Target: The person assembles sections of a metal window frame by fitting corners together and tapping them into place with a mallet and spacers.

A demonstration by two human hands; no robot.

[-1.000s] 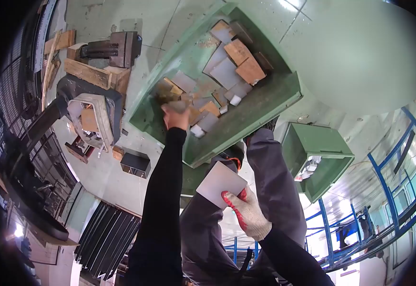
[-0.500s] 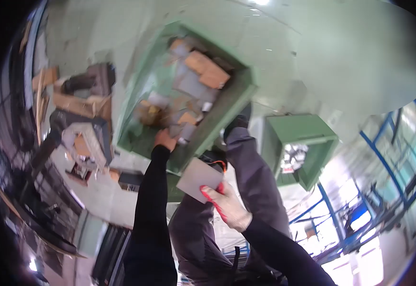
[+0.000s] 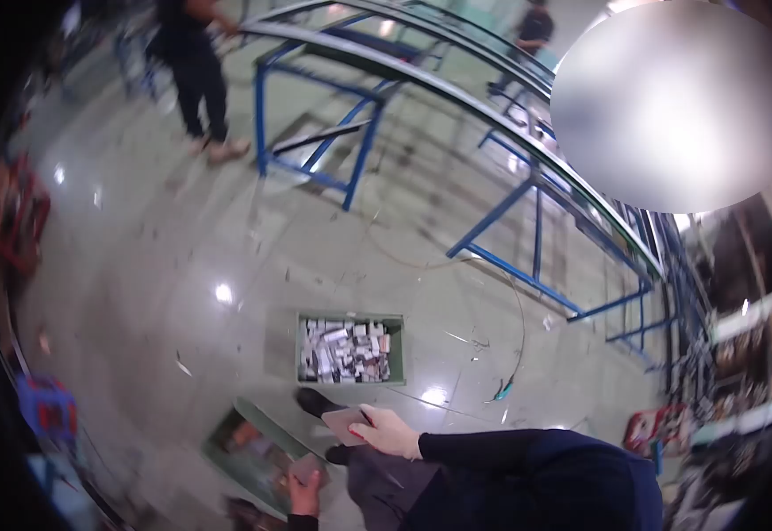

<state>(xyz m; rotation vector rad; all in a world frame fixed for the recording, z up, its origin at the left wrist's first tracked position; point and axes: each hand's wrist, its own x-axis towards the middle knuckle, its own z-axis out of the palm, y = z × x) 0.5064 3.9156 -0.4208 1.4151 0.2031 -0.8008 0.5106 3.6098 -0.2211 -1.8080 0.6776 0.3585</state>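
My right hand [image 3: 387, 434], in a light glove, grips a flat grey plate [image 3: 343, 421] by its edge, above my dark shoe [image 3: 318, 403]. Lower down, my bare left hand [image 3: 304, 492] is closed on a small flat grey piece [image 3: 304, 469] at the edge of a green bin [image 3: 242, 450] holding brown and grey pieces. The picture is blurred there. A second green bin [image 3: 350, 316], full of small metal parts, stands on the floor just beyond my feet.
Shiny grey-green floor with scattered scraps and a thin cable [image 3: 510, 372]. Long blue steel frames [image 3: 527, 221] run across the back and right. A person in dark clothes [image 3: 193, 71] stands at the far left, another person [image 3: 532, 31] far back. Shelves [image 3: 740, 354] line the right.
The view has swung up from the big green bin to the open floor. Both hands have come out of the bin area and sit low in view, the right still on the plate.
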